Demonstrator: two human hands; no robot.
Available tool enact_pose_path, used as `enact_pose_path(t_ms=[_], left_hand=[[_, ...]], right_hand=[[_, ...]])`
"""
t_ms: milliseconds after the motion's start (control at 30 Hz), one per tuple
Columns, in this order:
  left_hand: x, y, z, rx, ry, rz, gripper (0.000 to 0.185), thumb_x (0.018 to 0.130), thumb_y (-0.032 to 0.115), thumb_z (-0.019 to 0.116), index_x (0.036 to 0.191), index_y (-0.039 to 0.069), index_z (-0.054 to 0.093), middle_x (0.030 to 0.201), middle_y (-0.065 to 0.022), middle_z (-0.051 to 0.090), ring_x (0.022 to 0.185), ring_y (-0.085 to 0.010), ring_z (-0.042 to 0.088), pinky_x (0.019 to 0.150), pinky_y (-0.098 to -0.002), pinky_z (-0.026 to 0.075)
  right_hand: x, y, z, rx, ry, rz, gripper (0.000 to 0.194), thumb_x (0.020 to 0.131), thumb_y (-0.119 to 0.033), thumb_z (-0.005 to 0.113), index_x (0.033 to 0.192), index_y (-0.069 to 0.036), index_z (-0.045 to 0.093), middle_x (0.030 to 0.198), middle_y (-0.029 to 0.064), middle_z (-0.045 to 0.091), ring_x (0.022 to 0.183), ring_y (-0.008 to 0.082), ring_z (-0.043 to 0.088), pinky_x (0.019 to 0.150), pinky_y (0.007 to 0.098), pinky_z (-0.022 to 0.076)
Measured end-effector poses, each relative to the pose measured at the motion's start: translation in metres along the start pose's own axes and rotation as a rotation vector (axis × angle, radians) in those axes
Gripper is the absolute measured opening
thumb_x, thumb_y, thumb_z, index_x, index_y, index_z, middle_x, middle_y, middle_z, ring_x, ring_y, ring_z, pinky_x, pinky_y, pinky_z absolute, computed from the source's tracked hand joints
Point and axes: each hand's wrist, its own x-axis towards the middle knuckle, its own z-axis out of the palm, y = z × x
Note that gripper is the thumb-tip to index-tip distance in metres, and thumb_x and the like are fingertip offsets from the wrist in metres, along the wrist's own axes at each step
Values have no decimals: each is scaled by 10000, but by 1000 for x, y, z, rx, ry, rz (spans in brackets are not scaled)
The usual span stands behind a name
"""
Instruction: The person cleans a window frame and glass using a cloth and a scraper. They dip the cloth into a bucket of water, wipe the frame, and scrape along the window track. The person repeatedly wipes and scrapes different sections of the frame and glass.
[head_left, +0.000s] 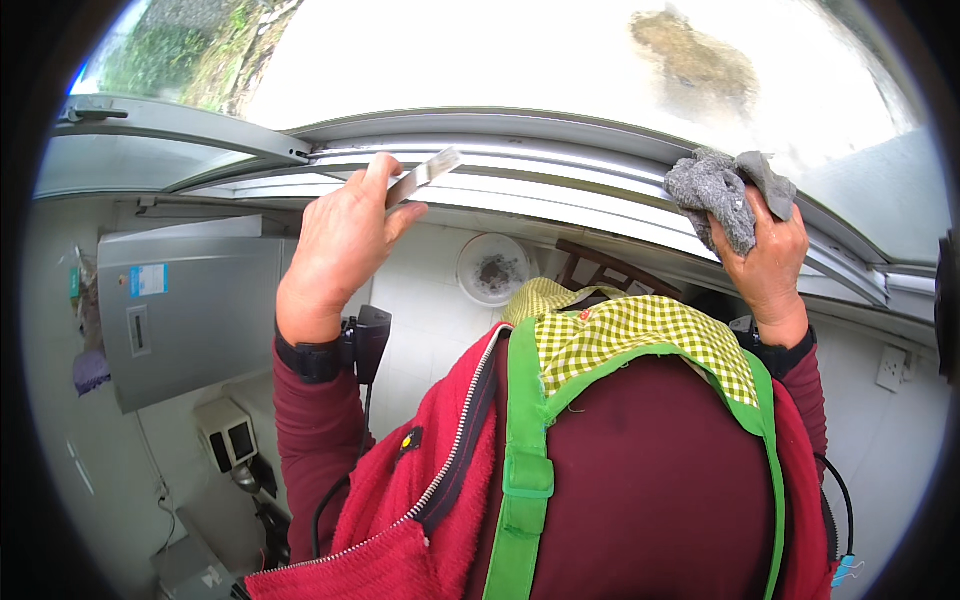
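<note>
My left hand (345, 225) holds a flat brush or scraper (424, 176) between thumb and fingers, its pale end pointing up to the right above the window track; which tool it is I cannot tell. My right hand (769, 251) grips a crumpled grey cloth (709, 191) at the right part of the window frame. The cloth lies against the rails of the metal sliding-window track (525, 161). My fingertips are partly hidden in its folds.
Left of the track, an opened window sash (180, 124) with a handle. Below the sill stand a round white bucket (493, 270) with dark specks inside and a brown wooden rack or stool (615, 270). A grey cabinet or appliance (199, 307) is at left, a wall socket (891, 367) at right.
</note>
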Motion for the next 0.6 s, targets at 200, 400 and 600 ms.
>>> enact_pose_path(t_ms=[200, 400, 600], left_hand=[[24, 27, -28, 128, -42, 158, 190, 917, 201, 597, 1038, 72, 528, 814, -166, 651, 802, -397, 626, 653, -451, 481], [47, 43, -27, 599, -185, 193, 179, 911, 240, 584, 881, 76, 650, 699, -145, 641, 686, -342, 645, 586, -426, 493], [50, 77, -7, 859, -310, 304, 42, 798, 74, 587, 819, 61, 622, 719, -95, 679, 663, -216, 689, 573, -331, 532]], right_hand=[[-9, 11, 5, 50, 29, -26, 461, 642, -246, 802, 1046, -62, 678, 968, 124, 680, 856, 318, 632, 813, 404, 474], [-10, 13, 4, 80, 18, -14, 482, 615, -244, 815, 1048, -76, 686, 944, 111, 681, 845, 310, 622, 815, 401, 470], [-11, 14, 6, 71, 43, -22, 469, 642, -248, 815, 1050, -58, 686, 910, 115, 683, 834, 311, 633, 825, 402, 470]])
